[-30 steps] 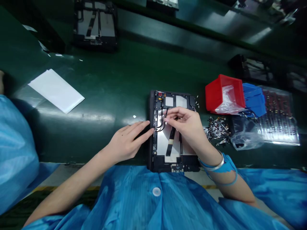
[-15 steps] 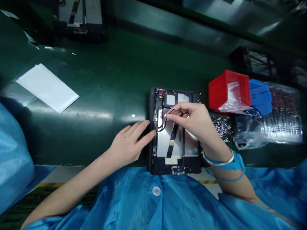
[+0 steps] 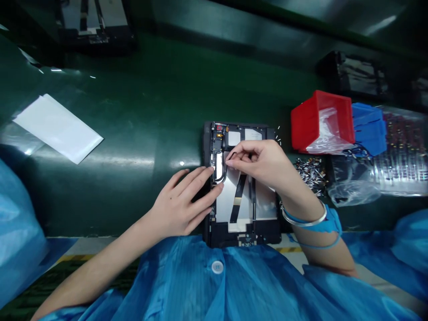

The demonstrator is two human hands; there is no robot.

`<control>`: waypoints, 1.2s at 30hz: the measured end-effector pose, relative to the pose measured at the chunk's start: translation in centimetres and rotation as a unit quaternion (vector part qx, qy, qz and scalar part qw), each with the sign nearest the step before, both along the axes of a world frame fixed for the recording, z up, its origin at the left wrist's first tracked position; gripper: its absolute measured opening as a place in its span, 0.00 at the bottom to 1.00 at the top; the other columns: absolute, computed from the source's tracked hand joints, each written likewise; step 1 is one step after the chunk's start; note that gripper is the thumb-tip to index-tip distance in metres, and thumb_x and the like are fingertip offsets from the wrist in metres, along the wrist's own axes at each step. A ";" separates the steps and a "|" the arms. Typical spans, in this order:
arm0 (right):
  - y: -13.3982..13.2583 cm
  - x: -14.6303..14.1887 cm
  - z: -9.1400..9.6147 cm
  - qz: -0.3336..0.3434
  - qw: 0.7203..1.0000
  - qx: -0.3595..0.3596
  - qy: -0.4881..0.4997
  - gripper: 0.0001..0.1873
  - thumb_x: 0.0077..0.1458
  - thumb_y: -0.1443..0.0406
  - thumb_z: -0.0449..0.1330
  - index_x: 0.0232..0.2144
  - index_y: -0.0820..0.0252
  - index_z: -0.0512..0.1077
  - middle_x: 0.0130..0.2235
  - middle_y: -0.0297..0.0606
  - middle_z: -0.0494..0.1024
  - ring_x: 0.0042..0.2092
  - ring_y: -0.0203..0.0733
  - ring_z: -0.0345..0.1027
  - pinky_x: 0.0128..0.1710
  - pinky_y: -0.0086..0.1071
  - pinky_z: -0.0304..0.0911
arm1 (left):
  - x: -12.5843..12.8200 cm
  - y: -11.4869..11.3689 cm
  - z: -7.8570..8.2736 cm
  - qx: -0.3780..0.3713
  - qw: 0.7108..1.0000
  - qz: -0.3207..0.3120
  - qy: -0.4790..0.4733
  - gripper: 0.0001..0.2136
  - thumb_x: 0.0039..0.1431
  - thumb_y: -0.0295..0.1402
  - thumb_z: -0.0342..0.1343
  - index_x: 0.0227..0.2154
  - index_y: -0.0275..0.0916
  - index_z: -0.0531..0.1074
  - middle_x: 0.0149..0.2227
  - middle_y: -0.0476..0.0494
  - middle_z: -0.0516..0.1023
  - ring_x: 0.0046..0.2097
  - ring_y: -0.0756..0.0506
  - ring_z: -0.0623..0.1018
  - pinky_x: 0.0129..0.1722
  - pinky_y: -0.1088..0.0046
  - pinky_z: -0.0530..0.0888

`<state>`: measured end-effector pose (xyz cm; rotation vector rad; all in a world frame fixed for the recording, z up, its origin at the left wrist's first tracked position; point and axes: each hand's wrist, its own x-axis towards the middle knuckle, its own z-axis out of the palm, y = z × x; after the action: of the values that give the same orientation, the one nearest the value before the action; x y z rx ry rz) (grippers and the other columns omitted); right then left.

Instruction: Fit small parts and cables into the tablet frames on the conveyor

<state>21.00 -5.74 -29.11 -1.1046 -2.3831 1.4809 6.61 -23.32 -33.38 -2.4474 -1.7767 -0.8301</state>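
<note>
An opened tablet-like electronic device (image 3: pixel 223 211) lies on the green table in front of me, its inner plate and parts exposed. Across its plate run a black ribbon strip (image 3: pixel 237 198) and a second dark strip. My left hand (image 3: pixel 183 203) rests at the device's left edge with fingers stretched out, fingertips at the bend of a thin black cable (image 3: pixel 224 171). Over the upper middle of the device, my right hand (image 3: pixel 259 160) pinches that cable between thumb and forefinger. The other right-hand fingers are curled, and what lies under the palm is hidden.
Right of the device stand a red bin (image 3: pixel 302 120) with clear bags, a blue bin (image 3: pixel 369 127) and a pile of small metal parts (image 3: pixel 310 174). White sheets (image 3: pixel 60 127) lie on the left. Another opened device (image 3: pixel 96 40) sits at the back left. Blue-clad people flank me.
My left fingers have reached farther over the device's edge onto the cable. My right hand, still pinching, has shifted slightly left, and the cable lies closer along the left side.
</note>
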 end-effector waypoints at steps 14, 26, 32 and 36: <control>-0.5 -0.3 0.1 -0.002 0.997 0.070 -0.028 0.04 0.48 0.67 0.64 0.23 0.61 0.75 0.19 0.28 0.67 0.24 0.30 0.57 0.26 0.29 0.52 | -1.2 0.9 0.1 -0.040 0.992 -0.091 0.077 0.20 0.69 0.38 0.41 0.55 0.32 0.68 0.61 0.36 0.68 0.64 0.35 0.64 0.62 0.54 0.58; -0.9 -0.4 -0.1 0.015 0.991 0.131 -0.038 0.03 0.50 0.68 0.63 0.25 0.59 0.75 0.21 0.30 0.71 0.25 0.32 0.61 0.28 0.29 0.54 | -1.2 1.6 0.5 -0.045 0.991 -0.105 0.067 0.21 0.70 0.39 0.40 0.55 0.31 0.68 0.59 0.36 0.71 0.62 0.35 0.67 0.62 0.52 0.58; -2.1 1.2 1.6 -0.071 0.956 0.281 -0.047 0.10 0.55 0.65 0.62 0.41 0.55 0.76 0.26 0.32 0.75 0.28 0.36 0.65 0.30 0.31 0.57 | -1.4 2.8 0.3 -0.053 0.994 -0.080 0.059 0.22 0.69 0.40 0.40 0.57 0.33 0.68 0.60 0.35 0.70 0.63 0.34 0.67 0.60 0.51 0.62; -3.0 4.3 2.4 -0.137 0.942 0.307 -0.018 0.07 0.57 0.62 0.61 0.39 0.53 0.77 0.26 0.32 0.75 0.25 0.36 0.62 0.29 0.32 0.60 | -1.9 4.2 0.4 -0.066 0.995 -0.062 0.047 0.22 0.69 0.41 0.42 0.58 0.36 0.67 0.62 0.37 0.68 0.64 0.35 0.65 0.62 0.51 0.60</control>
<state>25.30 -8.70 -26.72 -1.2175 -2.3292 0.5629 4.69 -19.13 -33.01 -2.6551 -1.7142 -0.6114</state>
